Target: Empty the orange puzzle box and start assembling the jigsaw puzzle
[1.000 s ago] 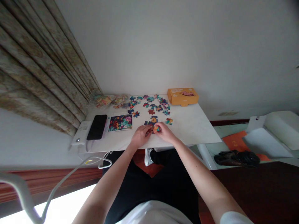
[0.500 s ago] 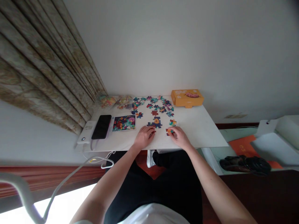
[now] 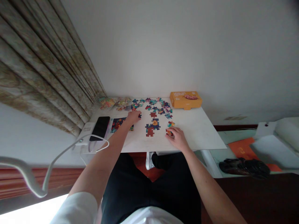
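My left hand [image 3: 134, 117] reaches over the picture card, its fingers closed on a dark puzzle piece [image 3: 140, 115] at the left of the loose pieces. With my right hand [image 3: 177, 137] I pinch an orange and red puzzle piece [image 3: 169, 133] low over the right part of the table. Between my hands lies a joined group of puzzle pieces [image 3: 149, 132], dark blue with a brown part at its lower left. Just above that group is a single brown piece [image 3: 153, 114]. A yellow and green piece [image 3: 171, 123] rests above my right fingers.
Loose puzzle pieces [image 3: 161, 110] spread along the back of the white table [image 3: 198, 133]. An orange puzzle box [image 3: 186, 100] stands at the back right. On the left are clear bags of pieces [image 3: 106, 103], a black phone [image 3: 100, 128], the picture card [image 3: 114, 125] and a white cable [image 3: 58, 155].
My left hand has moved from the joined group up and left to the dark piece. A brown piece it was touching now sits against the group. My right hand has barely moved.
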A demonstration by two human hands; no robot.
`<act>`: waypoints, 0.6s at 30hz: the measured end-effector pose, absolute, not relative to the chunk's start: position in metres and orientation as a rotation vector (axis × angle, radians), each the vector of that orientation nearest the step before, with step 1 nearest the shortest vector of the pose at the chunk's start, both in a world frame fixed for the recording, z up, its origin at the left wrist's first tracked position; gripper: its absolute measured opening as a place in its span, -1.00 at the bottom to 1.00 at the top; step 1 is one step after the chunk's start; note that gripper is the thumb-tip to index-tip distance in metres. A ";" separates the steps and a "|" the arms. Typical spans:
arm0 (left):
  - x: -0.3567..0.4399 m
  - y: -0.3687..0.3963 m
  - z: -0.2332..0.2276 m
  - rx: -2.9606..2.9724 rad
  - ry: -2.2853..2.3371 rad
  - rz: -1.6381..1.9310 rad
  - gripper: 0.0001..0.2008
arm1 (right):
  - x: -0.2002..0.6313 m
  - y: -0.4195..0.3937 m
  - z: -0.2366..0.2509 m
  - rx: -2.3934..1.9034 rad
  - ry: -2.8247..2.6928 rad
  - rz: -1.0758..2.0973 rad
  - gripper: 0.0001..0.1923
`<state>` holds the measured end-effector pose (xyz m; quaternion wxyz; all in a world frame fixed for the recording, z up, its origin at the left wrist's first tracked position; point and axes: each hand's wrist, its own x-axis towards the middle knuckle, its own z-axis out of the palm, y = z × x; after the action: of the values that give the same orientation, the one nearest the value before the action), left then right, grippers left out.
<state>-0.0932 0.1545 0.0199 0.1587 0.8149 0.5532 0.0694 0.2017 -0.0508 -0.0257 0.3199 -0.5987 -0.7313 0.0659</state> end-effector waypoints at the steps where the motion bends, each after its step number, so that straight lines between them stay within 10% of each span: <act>1: -0.092 0.157 0.022 2.320 1.590 0.161 -0.56 | 0.202 -0.051 -0.026 -1.587 -1.924 0.161 -0.77; 18: -0.079 0.174 0.049 2.092 1.474 0.244 -0.47 | 0.203 -0.048 -0.029 -1.568 -1.865 0.144 -0.69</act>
<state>-0.0794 0.1744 0.0490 0.2815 0.7809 0.5502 0.0911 0.2028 -0.0482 -0.0293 0.3433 -0.6032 -0.7178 0.0553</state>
